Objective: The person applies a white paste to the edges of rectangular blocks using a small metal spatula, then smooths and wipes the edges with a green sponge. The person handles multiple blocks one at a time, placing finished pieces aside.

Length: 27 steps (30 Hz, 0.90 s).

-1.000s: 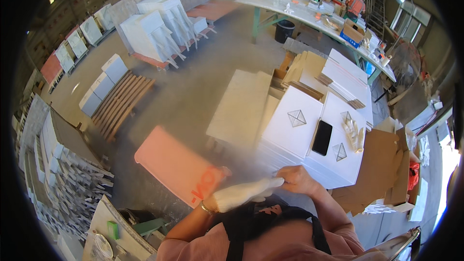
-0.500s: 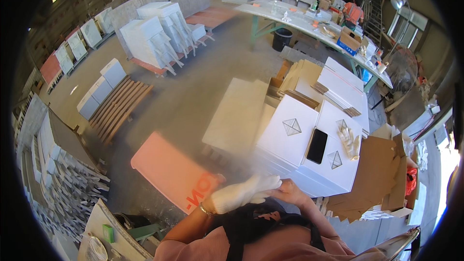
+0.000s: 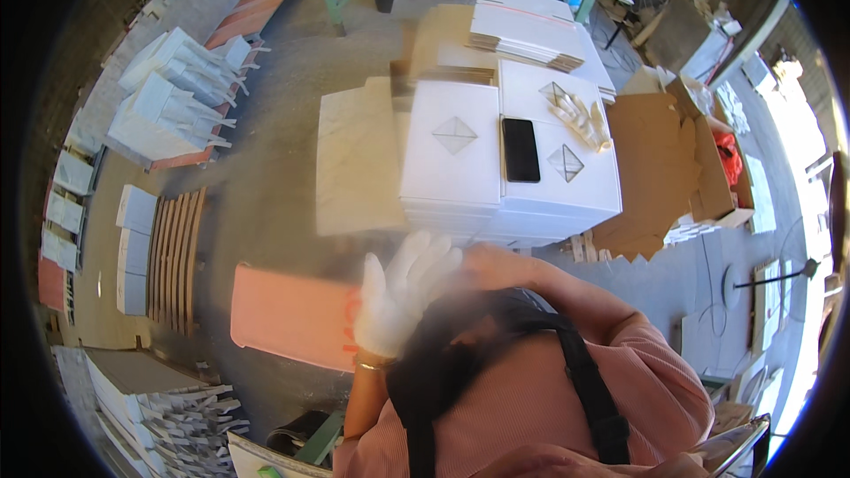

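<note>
My left hand (image 3: 403, 288) wears a white knit work glove and is raised in front of my chest, palm up, fingers stretched and somewhat apart. Close against its finger side is my right hand (image 3: 485, 267), bare and smeared by motion, so how its fingers are set cannot be told. Just beyond my hands stand stacked white cartons (image 3: 452, 173) with diamond marks on their tops. A black smartphone (image 3: 521, 150) lies face up there, and a second white glove (image 3: 580, 119) rests on the carton to its right.
Left of my hands lies an orange-pink board (image 3: 288, 314). Flattened cartons (image 3: 522, 22) are stacked behind the white ones. Brown cardboard (image 3: 642, 173) and an open box (image 3: 722, 181) stand at the right. A slatted wooden pallet (image 3: 175, 257) and wrapped slabs (image 3: 168, 115) are on the left.
My view has swung right and downward. The gloved left hand has turned from lying sideways to pointing up with fingers spread. My right hand, earlier at the glove's fingertips, is now blurred beside it.
</note>
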{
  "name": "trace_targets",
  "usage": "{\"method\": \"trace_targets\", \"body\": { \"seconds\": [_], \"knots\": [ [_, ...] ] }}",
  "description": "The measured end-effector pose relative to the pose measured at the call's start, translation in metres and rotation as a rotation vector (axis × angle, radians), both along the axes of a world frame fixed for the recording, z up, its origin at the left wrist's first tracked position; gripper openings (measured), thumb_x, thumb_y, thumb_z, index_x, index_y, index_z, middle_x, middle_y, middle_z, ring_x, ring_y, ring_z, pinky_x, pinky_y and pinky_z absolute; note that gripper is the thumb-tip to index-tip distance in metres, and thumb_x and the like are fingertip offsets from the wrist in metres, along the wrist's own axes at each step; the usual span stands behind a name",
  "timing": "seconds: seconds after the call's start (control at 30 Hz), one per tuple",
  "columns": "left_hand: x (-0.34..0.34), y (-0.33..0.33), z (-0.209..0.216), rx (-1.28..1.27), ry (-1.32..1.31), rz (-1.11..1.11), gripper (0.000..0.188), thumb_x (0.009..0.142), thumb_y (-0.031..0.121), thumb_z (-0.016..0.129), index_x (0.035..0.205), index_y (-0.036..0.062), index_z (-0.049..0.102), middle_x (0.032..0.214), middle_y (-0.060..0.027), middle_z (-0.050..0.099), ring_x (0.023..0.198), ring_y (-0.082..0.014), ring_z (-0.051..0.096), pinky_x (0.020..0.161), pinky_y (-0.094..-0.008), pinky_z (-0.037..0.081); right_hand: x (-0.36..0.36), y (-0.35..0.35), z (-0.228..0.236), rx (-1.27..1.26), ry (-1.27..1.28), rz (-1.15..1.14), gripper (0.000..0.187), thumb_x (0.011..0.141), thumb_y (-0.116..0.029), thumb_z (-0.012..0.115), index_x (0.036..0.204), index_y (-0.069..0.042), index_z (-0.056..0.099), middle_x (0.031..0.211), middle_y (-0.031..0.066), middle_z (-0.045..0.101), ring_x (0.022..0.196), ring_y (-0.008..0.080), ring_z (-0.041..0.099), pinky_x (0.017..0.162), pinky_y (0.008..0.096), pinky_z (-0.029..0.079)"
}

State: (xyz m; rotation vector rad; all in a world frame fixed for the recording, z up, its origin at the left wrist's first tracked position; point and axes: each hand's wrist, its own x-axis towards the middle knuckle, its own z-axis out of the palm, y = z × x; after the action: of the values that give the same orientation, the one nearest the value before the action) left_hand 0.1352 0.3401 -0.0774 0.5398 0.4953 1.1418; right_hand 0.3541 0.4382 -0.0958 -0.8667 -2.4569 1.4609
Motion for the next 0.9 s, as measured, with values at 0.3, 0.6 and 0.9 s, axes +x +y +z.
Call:
{"method": "trace_targets", "body": {
  "seconds": [0.3,0.6,0.9],
  "knots": [
    [0.009,0.016,-0.012,0.010,-0.416,0.076,0.085,0.106,0.066,0.022,0.159,-0.0003,0.028,0.162,-0.0236,0.030,0.151,-0.0427,0.025,0.127,-0.0626,0.010,0.005,0.006,0.006,-0.188,0.513,-0.391,0.026,0.098,-0.022,0.066,0.121,-0.010,0.069,0.092,0.0101,0.069,0.092,0.0184,0.067,0.086,0.0338,0.053],
    [0.048,0.052,-0.008,-0.617,-1.090,0.068,0.058,0.108,0.044,0.049,0.153,0.0075,0.043,0.151,-0.0100,0.046,0.143,-0.0279,0.041,0.121,-0.0476,0.032,-0.036,0.031,-0.022,0.456,0.362,-0.630,0.026,0.096,-0.029,0.071,0.104,-0.005,0.066,0.083,0.0173,0.069,0.072,0.0360,0.068,0.065,0.0409,0.054],
    [0.056,0.070,-0.039,-0.114,0.101,-0.194,0.064,0.109,0.045,0.042,0.160,0.0077,0.031,0.160,-0.0207,0.036,0.147,-0.0375,0.037,0.124,-0.0492,0.025,0.058,0.110,-0.029,0.539,0.408,-0.760,0.023,0.090,-0.026,0.076,0.100,-0.006,0.070,0.083,0.0197,0.068,0.077,0.0412,0.066,0.069,0.0441,0.054]
  ]
}}
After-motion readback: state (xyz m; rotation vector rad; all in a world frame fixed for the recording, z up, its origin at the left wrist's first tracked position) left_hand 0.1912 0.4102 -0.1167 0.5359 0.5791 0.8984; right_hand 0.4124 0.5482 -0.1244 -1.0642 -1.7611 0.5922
